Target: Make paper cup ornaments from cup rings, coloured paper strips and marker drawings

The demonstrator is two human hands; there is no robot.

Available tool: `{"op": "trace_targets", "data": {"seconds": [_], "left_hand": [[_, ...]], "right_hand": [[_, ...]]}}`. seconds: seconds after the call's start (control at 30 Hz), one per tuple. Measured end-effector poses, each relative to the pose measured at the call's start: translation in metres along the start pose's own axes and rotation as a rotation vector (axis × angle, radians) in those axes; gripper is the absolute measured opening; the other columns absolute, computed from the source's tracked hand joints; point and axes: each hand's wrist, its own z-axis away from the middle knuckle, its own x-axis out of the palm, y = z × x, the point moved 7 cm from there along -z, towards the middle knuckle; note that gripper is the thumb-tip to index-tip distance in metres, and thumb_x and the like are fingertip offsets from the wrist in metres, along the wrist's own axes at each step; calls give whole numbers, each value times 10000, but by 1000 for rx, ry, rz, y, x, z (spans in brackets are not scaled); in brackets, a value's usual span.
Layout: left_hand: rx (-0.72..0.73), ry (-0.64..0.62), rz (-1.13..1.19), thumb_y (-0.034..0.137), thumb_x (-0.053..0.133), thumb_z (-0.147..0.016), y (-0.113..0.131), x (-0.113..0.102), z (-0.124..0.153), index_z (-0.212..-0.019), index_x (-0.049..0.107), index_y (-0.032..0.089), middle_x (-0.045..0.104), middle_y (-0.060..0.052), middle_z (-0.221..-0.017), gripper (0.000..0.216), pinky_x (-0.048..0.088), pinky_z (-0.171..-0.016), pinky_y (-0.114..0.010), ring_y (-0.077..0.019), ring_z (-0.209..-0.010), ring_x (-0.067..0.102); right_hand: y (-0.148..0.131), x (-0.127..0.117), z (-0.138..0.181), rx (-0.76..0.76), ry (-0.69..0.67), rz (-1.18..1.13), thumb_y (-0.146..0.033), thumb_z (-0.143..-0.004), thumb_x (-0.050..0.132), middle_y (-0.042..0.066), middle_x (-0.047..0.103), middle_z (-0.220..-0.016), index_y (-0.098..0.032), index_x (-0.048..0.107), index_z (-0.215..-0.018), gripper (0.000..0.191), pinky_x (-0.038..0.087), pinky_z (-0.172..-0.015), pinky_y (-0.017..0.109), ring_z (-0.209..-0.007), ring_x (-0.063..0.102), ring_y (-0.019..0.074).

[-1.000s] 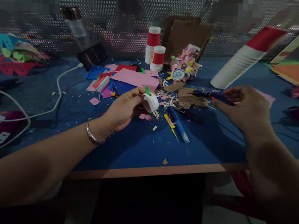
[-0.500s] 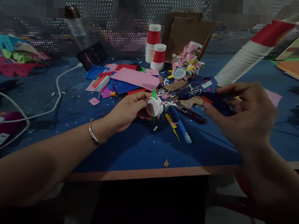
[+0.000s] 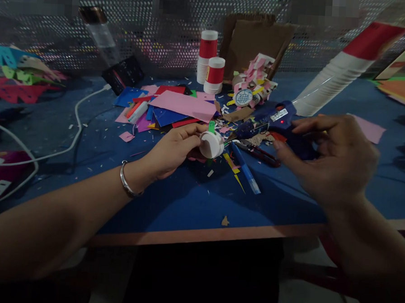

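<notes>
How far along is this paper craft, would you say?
Cutting looks largely done: paper scraps litter the table, and a pink-trimmed piece sits by the cardboard. In hand: the left hand holds a small white cup with a green strip, and the right hand grips a blue glue gun aimed toward it. Left: the gun is not yet touching the cup, so gluing seems pending.

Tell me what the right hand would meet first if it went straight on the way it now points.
Probably the white round piece pinched in the left hand. The right hand holds the blue glue gun with its nozzle aimed leftward at that piece. Depth is unclear, so it might pass behind it.
</notes>
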Motion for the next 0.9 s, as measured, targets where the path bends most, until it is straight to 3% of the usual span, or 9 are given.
{"op": "trace_targets", "data": {"seconds": [0.47,0.7,0.9], "left_hand": [[13,-27,-13,152,647,-807,-2,2,-1,-976,697,180,742,14,-849,179,560,-709,-237,-111,-722,707],[8,-30,-37,136,626,-802,-1,2,0,-980,696,179,733,13,-835,196,549,-713,-250,-113,-711,689],[4,-24,-13,129,621,-791,1,3,2,-965,687,179,724,18,-838,192,561,-723,-252,-112,-712,696]], "right_hand": [[-14,-3,-1,-115,28,69,-369,-818,871,67,802,-973,-214,677,-937,275,633,-734,470,-918,808,346],[-19,-5,-4,-149,47,87,-391,-848,865,53,802,-938,-221,655,-889,273,649,-844,524,-892,811,319],[-19,-7,-5,-162,65,85,-368,-830,877,25,790,-887,-246,645,-861,264,645,-827,455,-900,815,292]]}}
